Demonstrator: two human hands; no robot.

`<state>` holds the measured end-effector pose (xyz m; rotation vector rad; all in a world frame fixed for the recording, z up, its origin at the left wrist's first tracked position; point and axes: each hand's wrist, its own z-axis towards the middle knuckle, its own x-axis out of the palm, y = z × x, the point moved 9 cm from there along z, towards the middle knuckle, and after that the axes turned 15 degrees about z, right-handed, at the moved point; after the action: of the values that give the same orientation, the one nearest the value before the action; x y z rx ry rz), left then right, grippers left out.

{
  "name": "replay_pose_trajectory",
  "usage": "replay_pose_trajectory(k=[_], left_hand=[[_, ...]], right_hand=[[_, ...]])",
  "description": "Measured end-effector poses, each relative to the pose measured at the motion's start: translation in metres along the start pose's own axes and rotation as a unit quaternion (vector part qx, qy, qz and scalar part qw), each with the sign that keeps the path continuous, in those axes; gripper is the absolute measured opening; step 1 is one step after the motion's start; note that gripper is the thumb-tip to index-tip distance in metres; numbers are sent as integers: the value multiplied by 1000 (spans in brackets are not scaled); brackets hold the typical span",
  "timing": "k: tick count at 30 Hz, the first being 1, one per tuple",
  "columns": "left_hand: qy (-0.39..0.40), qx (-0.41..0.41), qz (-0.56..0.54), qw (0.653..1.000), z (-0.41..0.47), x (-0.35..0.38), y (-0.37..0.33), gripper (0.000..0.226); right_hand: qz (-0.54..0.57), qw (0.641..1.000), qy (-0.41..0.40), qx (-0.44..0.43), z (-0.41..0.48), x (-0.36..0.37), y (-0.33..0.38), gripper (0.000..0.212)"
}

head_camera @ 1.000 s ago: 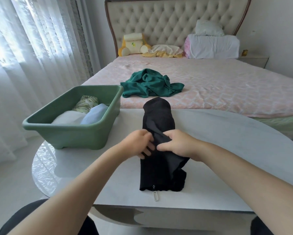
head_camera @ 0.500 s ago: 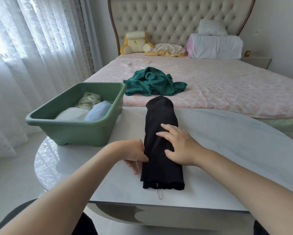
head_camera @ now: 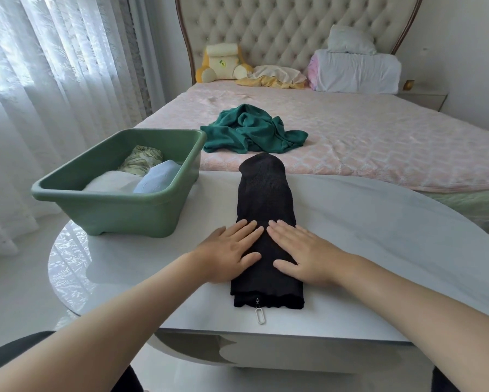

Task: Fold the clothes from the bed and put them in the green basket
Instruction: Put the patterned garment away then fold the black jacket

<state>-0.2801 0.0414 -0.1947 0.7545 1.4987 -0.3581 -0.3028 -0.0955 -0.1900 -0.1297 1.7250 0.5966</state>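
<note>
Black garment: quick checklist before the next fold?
1. Palms flat on black garment, left hand and right hand: ok.
2. Folded to a narrow strip: ok.
3. Zipper pull tucked in: not ok, it sticks out past the near hem.
4. Far end fully on the table: cannot tell.
5. Room in green basket: ok, there is space beside the folded clothes.
6. Bed cleared: not ok, green garment lies crumpled there.
</note>
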Motion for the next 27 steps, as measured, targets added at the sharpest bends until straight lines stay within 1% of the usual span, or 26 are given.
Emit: replay_pose_trajectory(k=[2,4,6,7,8,9,10,11,13,15,16,18,19,20,21,22,24,25,26,27], left_hand=[[6,-2,-8,1000,-3,2,3,68],[4,-5,-3,1000,-7,3,4,73],[-40,-7,37,998,-9,-3,3,81],[-67,3,49,997,-10,-8,-1,83],[-82,21,40,996,-12,-11,-6,81],[-91,36,6,995,-15,-11,-11,79],[-87,42,-41,994,-17,-9,-14,79],[-77,45,-77,993,-19,-7,-15,79],[-58,46,-75,994,-22,-5,-14,77],[-45,44,-41,997,-23,-4,-9,75],[-45,45,-35,997,-25,-8,-8,76],[-56,53,-61,995,-29,-18,-9,68],[-58,62,-84,993,-31,-21,-9,64],[-46,73,-112,990,-34,-24,-10,63],[-28,84,-135,987,-36,-25,-10,68],[-2,93,-150,984,-38,-24,-9,77],[46,110,-145,982,-41,-19,-10,96],[50,116,-145,981,-42,-19,-11,102],[36,117,-160,979,-41,-21,-12,103],[12,111,-191,975,-40,-27,-13,97]], right_hand=[[7,1000,-1,-3,-5,-2,-3,89],[18,1000,-11,-15,-10,-7,0,88],[22,999,-19,-43,-17,-15,8,79],[25,998,-10,-58,-21,-17,14,80],[27,997,13,-65,-24,-16,19,84],[27,997,46,-64,-28,-12,22,88],[26,995,72,-59,-31,-7,24,90],[28,995,77,-64,-33,-4,26,90],[34,993,23,-107,-38,-11,34,84],[6,984,-47,-174,-44,-20,42,73],[-19,975,-68,-210,-47,-22,47,67],[-71,956,-93,-270,-49,-19,55,54],[-79,946,-110,-293,-50,-17,58,46],[-58,942,-133,-304,-51,-18,60,38],[-10,945,-153,-291,-50,-23,58,32],[56,950,-173,-254,-48,-32,53,27],[179,953,-190,-151,-40,-42,30,22],[219,950,-195,-111,-38,-45,20,24],[252,944,-197,-78,-36,-46,13,27],[280,938,-198,-51,-35,-47,6,29]])
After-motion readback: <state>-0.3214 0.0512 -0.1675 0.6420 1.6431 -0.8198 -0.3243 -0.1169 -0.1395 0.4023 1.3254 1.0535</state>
